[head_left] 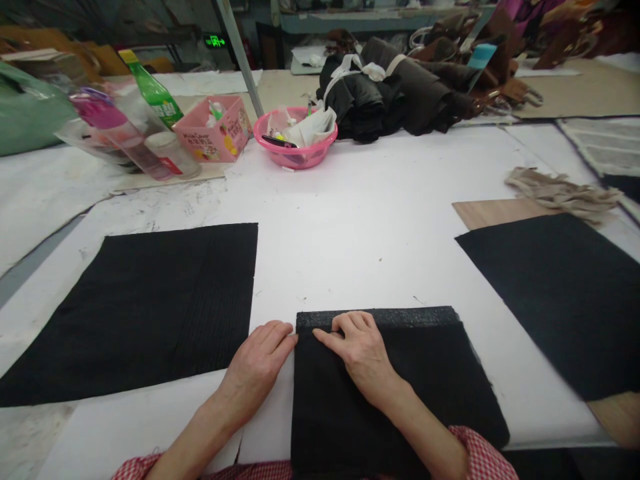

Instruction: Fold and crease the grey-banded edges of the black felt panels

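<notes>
In front of me lies a black fabric piece (400, 380) with a shiny, textured strip (415, 318) along its far edge. My left hand (260, 360) is closed, thumb and fingertips together at the fabric's upper left edge. On top of the cloth, just below the strip, my right hand (361, 350) is closed, its fingers bent and the thumb reaching left; the fingertips press at the strip's lower border. What lies beneath the fingertips is hidden.
Black fabric sheets lie at the left (150, 307) and right (560, 293). Behind stand a pink basket (295, 157), a pink box (215, 137), a green bottle (155, 93) and dark bundled material (370, 93). Beige cloth scraps (560, 190) lie at the right.
</notes>
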